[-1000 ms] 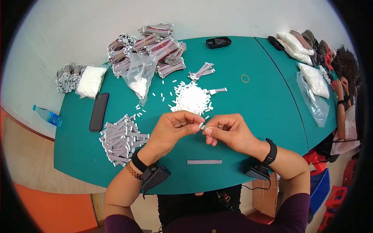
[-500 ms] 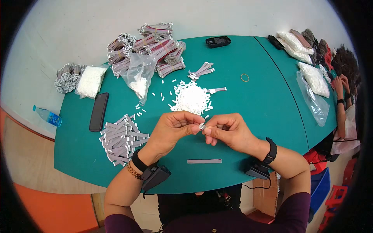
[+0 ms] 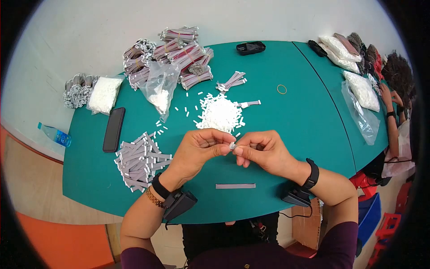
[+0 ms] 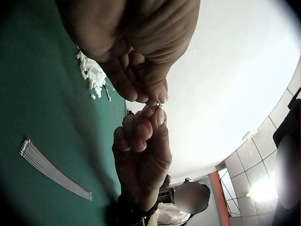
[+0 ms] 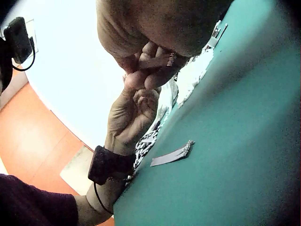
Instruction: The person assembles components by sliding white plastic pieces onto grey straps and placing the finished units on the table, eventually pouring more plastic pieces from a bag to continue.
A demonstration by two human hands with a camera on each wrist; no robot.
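Fingertip to fingertip above the green table, both hands hold one small piece. The left hand (image 3: 199,150) pinches its white end (image 3: 232,145) between thumb and forefinger. From the other side the right hand (image 3: 266,152) grips the grey ribbon strip; in the right wrist view the strip's far end (image 5: 170,60) shows bare wire tips among the curled fingers. Below the hands a single grey ribbon strip (image 3: 235,186) lies flat on the table. Just beyond them is a heap of small white connectors (image 3: 220,114).
Strips with white ends (image 3: 139,161) lie piled at left, near a phone (image 3: 114,129). Bundled ribbons (image 3: 186,56) and plastic bags (image 3: 105,94) stand behind. A rubber band (image 3: 281,89) and black case (image 3: 251,48) lie farther back. Another person's hands (image 3: 388,96) are at right.
Both hands stay almost in place, the piece between their fingertips turned slightly. At the far right, the other person's hands have moved apart a little.
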